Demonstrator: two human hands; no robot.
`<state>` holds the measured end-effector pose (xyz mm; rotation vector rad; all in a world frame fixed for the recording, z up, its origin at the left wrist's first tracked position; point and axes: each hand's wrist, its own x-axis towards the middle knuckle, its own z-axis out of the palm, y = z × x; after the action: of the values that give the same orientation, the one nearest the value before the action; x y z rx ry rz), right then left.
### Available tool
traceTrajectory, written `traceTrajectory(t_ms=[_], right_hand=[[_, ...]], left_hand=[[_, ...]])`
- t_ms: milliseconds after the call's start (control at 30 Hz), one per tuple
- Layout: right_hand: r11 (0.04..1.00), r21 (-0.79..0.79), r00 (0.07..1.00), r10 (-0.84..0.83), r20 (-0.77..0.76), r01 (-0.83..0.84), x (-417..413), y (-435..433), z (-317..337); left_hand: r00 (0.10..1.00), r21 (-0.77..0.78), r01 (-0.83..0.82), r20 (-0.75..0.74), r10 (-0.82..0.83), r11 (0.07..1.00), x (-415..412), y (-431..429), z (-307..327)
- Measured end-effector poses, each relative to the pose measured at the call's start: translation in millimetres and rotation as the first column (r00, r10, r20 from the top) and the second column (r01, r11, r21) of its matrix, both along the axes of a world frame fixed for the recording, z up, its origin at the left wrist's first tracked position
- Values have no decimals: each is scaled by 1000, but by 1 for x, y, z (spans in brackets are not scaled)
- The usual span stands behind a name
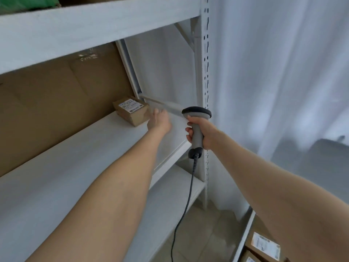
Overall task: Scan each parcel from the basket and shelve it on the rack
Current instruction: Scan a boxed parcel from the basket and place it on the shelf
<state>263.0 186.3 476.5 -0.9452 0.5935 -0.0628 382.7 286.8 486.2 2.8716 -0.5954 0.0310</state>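
We find a white metal rack (204,76) standing against a pale curtain (273,72), with a cardboard sheet (56,103) lining the back of its middle shelf (75,167).

One small labelled parcel (130,112) sits on that shelf, just ahead and to the left of the left hand (159,120). That hand is blurred. We cannot tell whether its fingers are spread or curled, nor whether they touch the parcel.

The right hand (203,134) is beside the left hand and wraps its fingers round the grip of the scanner (196,118). The scanner's cable (186,205) hangs toward the floor.

We judge this parcel shelved, or all but shelved. No other parcel shows on this shelf.

Below and to the right of the right hand lie further labelled parcels (265,244) behind a white edge. We take this for the basket, though little of it shows. We judge that these are yet to be scanned and shelved, so the task appears to be at an early stage.
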Motion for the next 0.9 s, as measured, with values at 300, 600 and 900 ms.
traceTrajectory(t_ms=[300,600,900], right_hand=[[966,132,972,-211,-104,224,-213,-36,-62],[810,206,823,-480,-303,548,-368,-72,-145],[644,160,623,-599,-502,748,-461,-86,-236]], left_hand=[[977,87,194,-109,-184,977,-197,-62,-60],[847,140,461,-366,-387,877,-341,-129,-156],[679,17,480,-640,-359,877,-407,-159,-268]])
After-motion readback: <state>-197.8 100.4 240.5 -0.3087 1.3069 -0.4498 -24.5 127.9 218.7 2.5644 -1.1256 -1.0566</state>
